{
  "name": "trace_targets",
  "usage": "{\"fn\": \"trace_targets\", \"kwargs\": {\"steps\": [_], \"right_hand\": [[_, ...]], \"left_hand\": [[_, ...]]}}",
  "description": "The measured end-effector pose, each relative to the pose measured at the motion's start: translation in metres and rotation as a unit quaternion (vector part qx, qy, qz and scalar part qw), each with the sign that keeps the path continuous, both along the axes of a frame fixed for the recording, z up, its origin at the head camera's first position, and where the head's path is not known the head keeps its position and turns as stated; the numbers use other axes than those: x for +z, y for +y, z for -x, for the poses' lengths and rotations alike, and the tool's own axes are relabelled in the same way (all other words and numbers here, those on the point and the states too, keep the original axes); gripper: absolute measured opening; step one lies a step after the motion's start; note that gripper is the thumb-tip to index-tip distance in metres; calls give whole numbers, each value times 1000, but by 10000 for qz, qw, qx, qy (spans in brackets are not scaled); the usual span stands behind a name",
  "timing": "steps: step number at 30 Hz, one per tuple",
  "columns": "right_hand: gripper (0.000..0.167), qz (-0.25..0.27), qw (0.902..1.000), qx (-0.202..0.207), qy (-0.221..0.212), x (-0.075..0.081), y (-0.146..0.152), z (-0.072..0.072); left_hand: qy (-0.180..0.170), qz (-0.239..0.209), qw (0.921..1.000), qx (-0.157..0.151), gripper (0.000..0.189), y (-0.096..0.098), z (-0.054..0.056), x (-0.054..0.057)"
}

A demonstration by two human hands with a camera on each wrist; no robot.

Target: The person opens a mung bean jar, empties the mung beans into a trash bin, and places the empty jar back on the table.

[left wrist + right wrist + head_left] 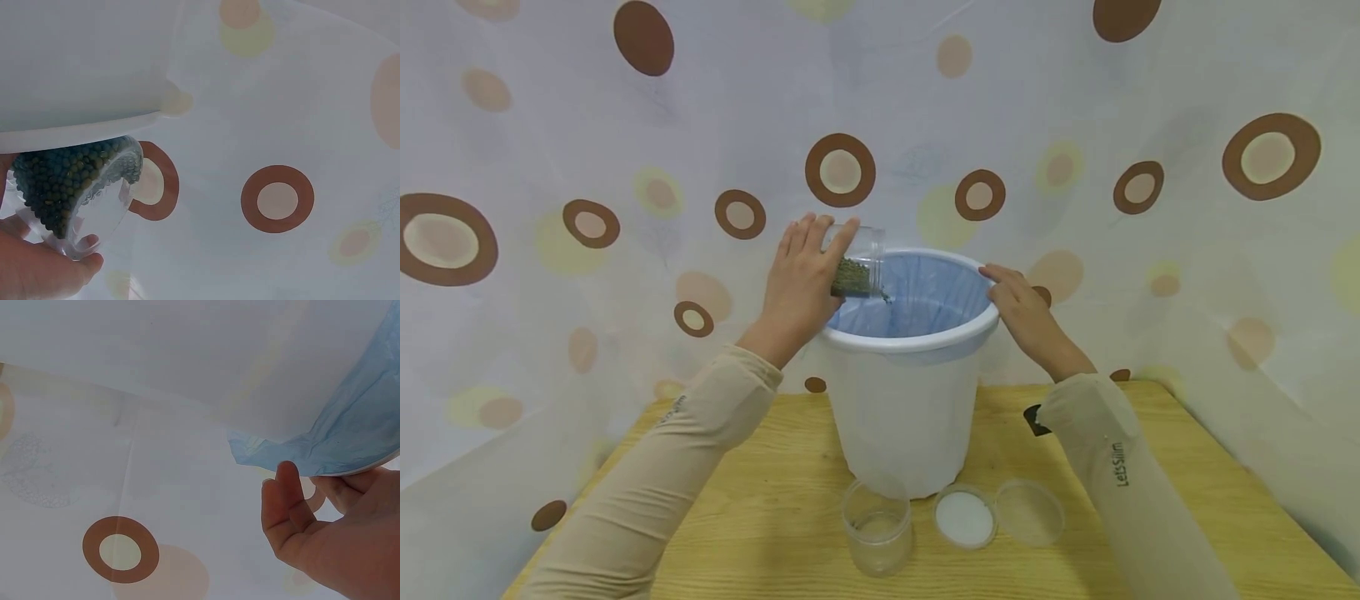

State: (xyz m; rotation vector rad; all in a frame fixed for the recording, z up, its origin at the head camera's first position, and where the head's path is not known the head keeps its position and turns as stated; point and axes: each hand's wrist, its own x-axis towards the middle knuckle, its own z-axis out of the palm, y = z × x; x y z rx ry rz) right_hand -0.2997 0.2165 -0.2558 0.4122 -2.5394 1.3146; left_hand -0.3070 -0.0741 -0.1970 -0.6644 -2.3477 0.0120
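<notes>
My left hand (801, 275) grips a transparent plastic jar (874, 237) tipped on its side over the left rim of a white waste bin (902, 408). Small green beans (852, 277) lie along the jar's lower side, and a few spill from its mouth into the bin. The left wrist view shows the beans (62, 178) heaped in the jar, with fingers around it. A blue bag (936, 292) lines the bin. On the bin's right rim, my right hand (1022, 312) holds the edge. The bag's blue fold (275, 453) hangs over the rim beside those fingers.
The bin stands on a wooden table (775, 483). In front of it are a second transparent jar (880, 554), a lid with a white disc (964, 518) and a transparent lid (1030, 512). Behind hangs a dotted curtain (887, 108).
</notes>
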Motion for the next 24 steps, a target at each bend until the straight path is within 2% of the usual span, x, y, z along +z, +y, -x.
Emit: {"fn": "trace_targets", "kwargs": {"steps": [11,24], "right_hand": [[55,-13,10000,17,-12,0,-3,-2],[55,39,10000,54,-73,1,-3,-4]], "left_hand": [[47,5,10000,8,94,-1,1,-2],[67,45,10000,45,95,-2,1,2]]}}
